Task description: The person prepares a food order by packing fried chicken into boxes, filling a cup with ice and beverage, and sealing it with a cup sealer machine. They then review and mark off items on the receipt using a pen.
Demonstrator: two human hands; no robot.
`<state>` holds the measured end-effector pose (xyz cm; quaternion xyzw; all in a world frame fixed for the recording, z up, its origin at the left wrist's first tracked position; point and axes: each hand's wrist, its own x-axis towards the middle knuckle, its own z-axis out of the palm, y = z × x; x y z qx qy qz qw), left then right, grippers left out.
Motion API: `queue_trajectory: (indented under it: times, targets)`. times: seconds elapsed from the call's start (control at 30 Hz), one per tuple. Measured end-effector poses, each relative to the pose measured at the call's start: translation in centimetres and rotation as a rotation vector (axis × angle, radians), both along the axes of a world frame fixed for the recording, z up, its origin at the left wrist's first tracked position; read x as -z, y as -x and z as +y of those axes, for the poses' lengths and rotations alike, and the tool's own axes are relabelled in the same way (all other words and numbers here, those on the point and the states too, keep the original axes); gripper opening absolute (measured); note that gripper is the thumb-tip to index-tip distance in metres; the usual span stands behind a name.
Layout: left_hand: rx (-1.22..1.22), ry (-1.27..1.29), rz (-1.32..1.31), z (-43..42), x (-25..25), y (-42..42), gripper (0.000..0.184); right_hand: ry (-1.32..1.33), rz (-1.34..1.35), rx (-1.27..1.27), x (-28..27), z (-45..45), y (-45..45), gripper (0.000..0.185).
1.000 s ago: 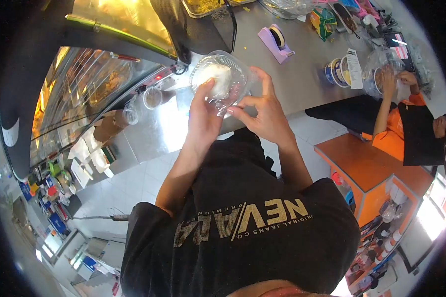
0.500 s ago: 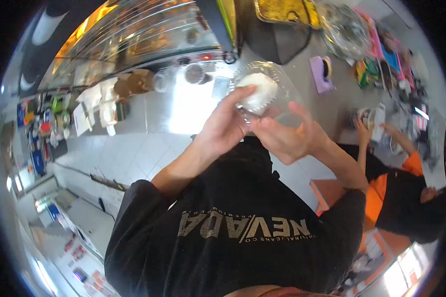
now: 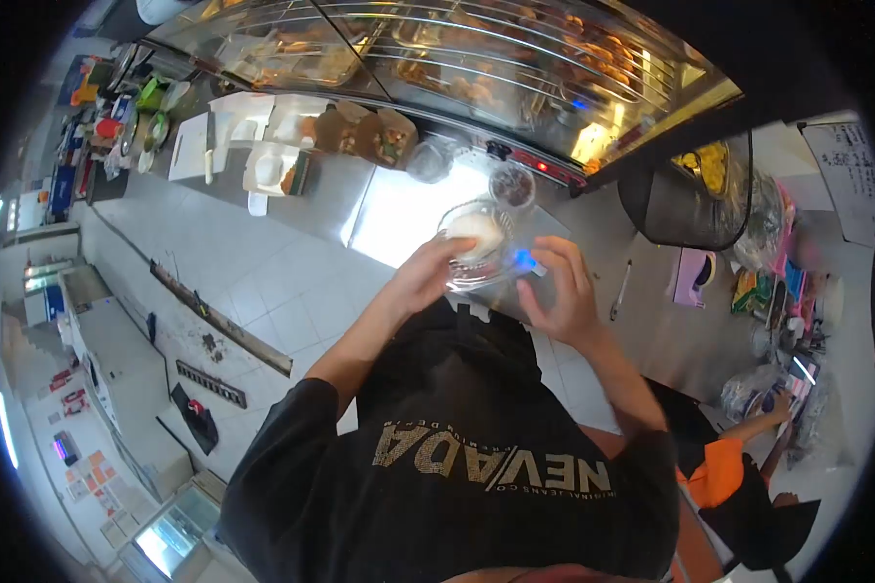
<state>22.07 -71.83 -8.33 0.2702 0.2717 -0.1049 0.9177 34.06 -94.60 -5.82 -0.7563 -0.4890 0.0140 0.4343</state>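
A clear plastic container (image 3: 470, 281) with a white rounded piece of food (image 3: 484, 233) in it is held above the counter's front edge. My left hand (image 3: 426, 275) is closed on its left side, thumb over the white food. My right hand (image 3: 566, 299) is at the container's right side, fingers apart and slightly curled. A small blue glint shows by those fingertips; whether they touch the clear plastic I cannot tell. Just behind the container stands a clear cup with dark contents (image 3: 511, 185).
A heated glass display case (image 3: 515, 73) runs along the back. Open cardboard boxes (image 3: 280, 167) with food and a knife (image 3: 209, 154) lie to the left. A black-framed bin (image 3: 685, 199) and purple tape dispenser (image 3: 691, 279) are at right. A co-worker's hand (image 3: 773, 410) works at far right.
My view has swung right and back, showing more of the display case. My hands and the container now appear lower, near the lit counter. My right hand has moved apart from my left.
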Motion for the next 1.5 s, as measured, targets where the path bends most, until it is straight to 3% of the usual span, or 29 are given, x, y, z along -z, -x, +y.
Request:
queue_trajectory:
  times: [0.1,0.17,0.27,0.4,0.53,0.57,0.67,0.77,0.83,0.9,0.97,1.07,1.17,1.23,1.3,1.33,1.37,1.4,1.5]
  targets:
    - [0.146,-0.141,0.035,5.5,4.6,1.3,0.055,0.041,0.768,0.313,8.9,4.8,3.0,0.048]
    - [0.241,-0.117,0.042,7.4,7.3,0.8,0.055,0.060,1.353,0.303,14.9,6.2,3.8,0.057]
    - [0.440,-0.169,0.008,7.2,9.7,-0.8,0.056,-0.370,1.598,0.409,14.9,7.3,7.7,0.058]
    - [0.649,-0.126,-0.110,2.6,11.8,-4.0,0.056,-0.409,1.578,0.539,16.3,1.6,8.7,0.058]
    - [0.835,-0.036,0.000,-2.7,12.1,-8.2,0.066,-0.564,1.390,0.846,16.3,-4.7,6.1,0.055]
    - [0.859,-0.122,0.023,-3.9,13.7,-8.7,0.071,-0.585,1.368,0.897,17.2,-6.9,5.1,0.056]
    - [0.794,-0.315,0.100,-3.8,12.5,-8.0,0.098,-0.566,1.238,0.971,23.5,-13.1,-0.1,0.060]
    - [0.790,-0.340,0.074,-0.2,13.1,-4.5,0.091,-0.499,1.169,1.035,25.6,-14.2,-6.1,0.070]
    - [0.764,-0.363,0.163,2.6,12.7,-1.7,0.075,-0.504,1.070,0.999,26.8,-14.3,-8.3,0.075]
    - [0.681,-0.416,0.238,5.6,11.9,0.4,0.062,-0.326,1.086,0.969,24.4,-13.6,-9.8,0.081]
    - [0.606,-0.458,0.317,9.0,10.9,2.6,0.049,-0.253,1.038,0.950,26.0,-14.5,-10.3,0.075]
    - [0.408,-0.536,0.282,13.8,9.8,5.6,0.046,0.504,0.582,1.128,27.4,-17.4,-10.7,0.060]
    - [0.216,-0.643,0.317,18.0,8.6,7.5,0.044,0.905,-0.262,1.294,15.4,-7.2,-4.8,0.047]
    - [0.122,-0.720,0.356,20.4,9.0,8.3,0.045,0.386,-0.253,1.127,12.0,1.1,-2.5,0.039]
    - [0.065,-0.826,0.371,23.0,10.3,8.8,0.044,0.059,0.322,0.854,10.3,11.0,-0.5,0.033]
    - [0.077,-0.878,0.361,24.3,11.2,8.9,0.044,0.124,0.439,0.787,10.2,16.1,0.5,0.028]
    - [0.088,-0.929,0.352,25.6,12.2,9.0,0.044,0.122,0.345,0.645,12.5,20.0,0.4,0.029]
    - [0.099,-0.979,0.341,26.8,12.9,9.0,0.044,0.150,0.318,0.625,13.8,24.0,0.4,0.037]
    - [0.090,-1.029,0.312,29.4,13.9,7.5,0.047,0.520,0.330,0.670,13.7,32.8,-0.1,0.038]
